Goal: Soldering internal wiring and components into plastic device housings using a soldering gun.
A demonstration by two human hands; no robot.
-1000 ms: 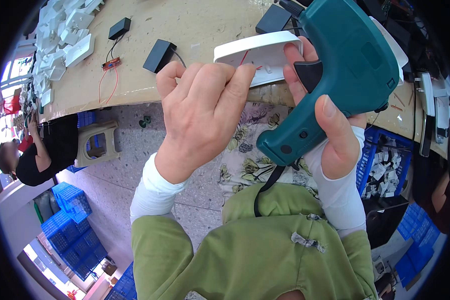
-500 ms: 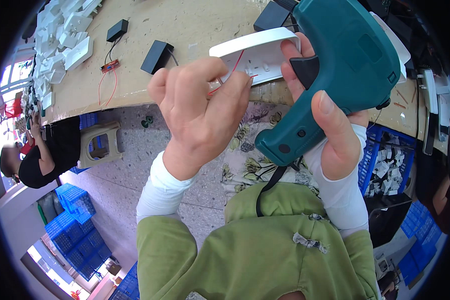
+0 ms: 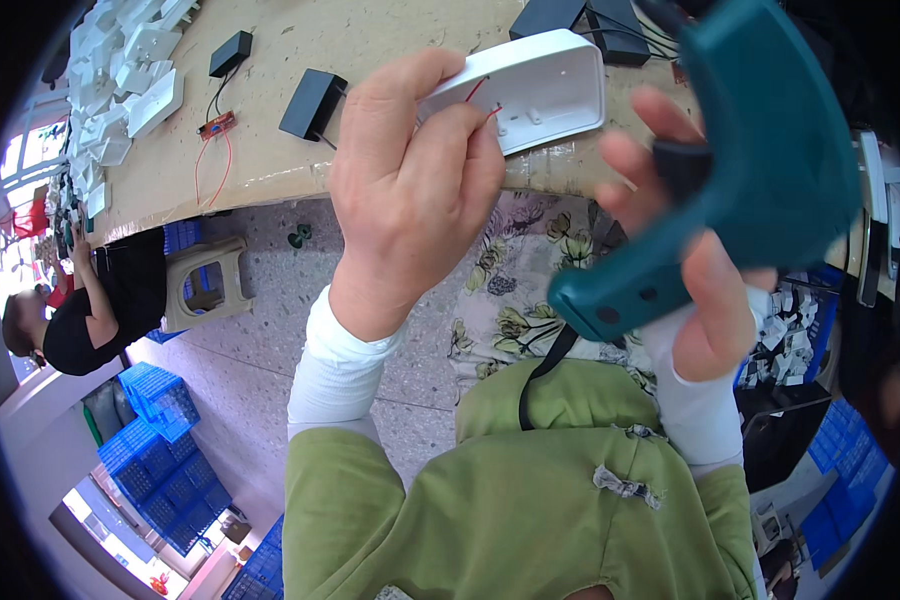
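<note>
My left hand (image 3: 410, 190) grips a white plastic housing (image 3: 570, 95) by its left end, fingers closed around the rim. The housing is a shallow open tray, tilted so its inside shows. Two thin red wires (image 3: 478, 90) stick up from it beside my fingertips. In my right hand (image 3: 715, 310) is a teal pistol-shaped glue gun (image 3: 770, 140), smeared by motion. My thumb lies along its handle and my fingers come round near the black trigger (image 3: 682, 168). The gun's nozzle end is blurred at the top edge, apart from the housing.
Black boxes with leads (image 3: 312, 104) lie on the worktable (image 3: 390, 40), one beside a small red circuit board (image 3: 217, 125). White housings (image 3: 150, 105) pile up at the far left. Blue crates (image 3: 160, 470) stand on the floor. A person in black (image 3: 85, 320) works at the left.
The glue gun has swung right, away from the housing, with my right hand. My left hand has shifted up and now grips the housing's end, which has tilted to show more of its inside.
</note>
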